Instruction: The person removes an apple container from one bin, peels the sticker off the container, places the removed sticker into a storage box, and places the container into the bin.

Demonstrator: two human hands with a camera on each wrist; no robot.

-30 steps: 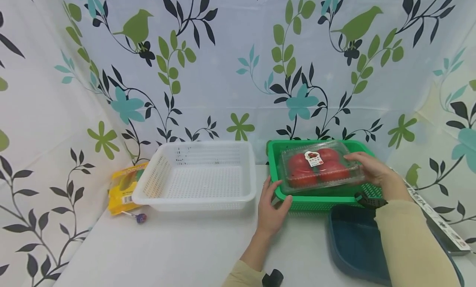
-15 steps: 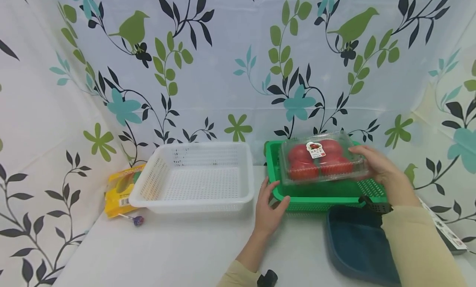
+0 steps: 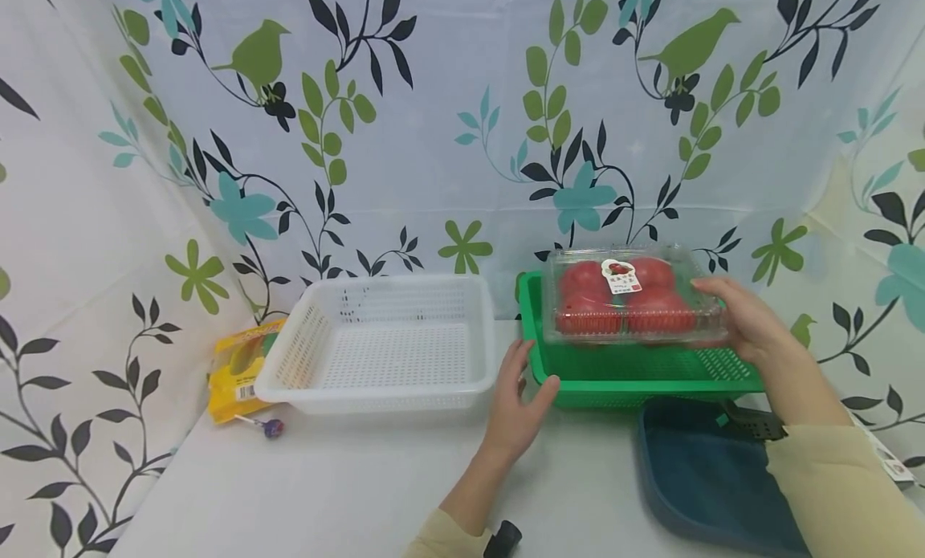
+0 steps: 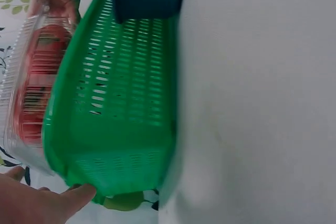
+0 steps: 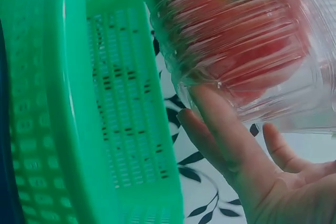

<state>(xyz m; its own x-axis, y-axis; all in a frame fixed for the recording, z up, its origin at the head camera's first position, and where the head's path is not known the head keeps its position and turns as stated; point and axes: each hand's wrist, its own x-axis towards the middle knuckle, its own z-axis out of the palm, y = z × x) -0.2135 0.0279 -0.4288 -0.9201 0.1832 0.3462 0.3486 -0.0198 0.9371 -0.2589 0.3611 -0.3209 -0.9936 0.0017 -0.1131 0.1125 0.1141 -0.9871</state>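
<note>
Levelled and slightly higher than half a second ago, the clear tomato pack (image 3: 636, 297) hangs above the green basket (image 3: 636, 389), its right end held in the person's right grip (image 3: 754, 323). The left grip (image 3: 515, 405), fingers loose and holding nothing, is beside the basket's left side.
</note>
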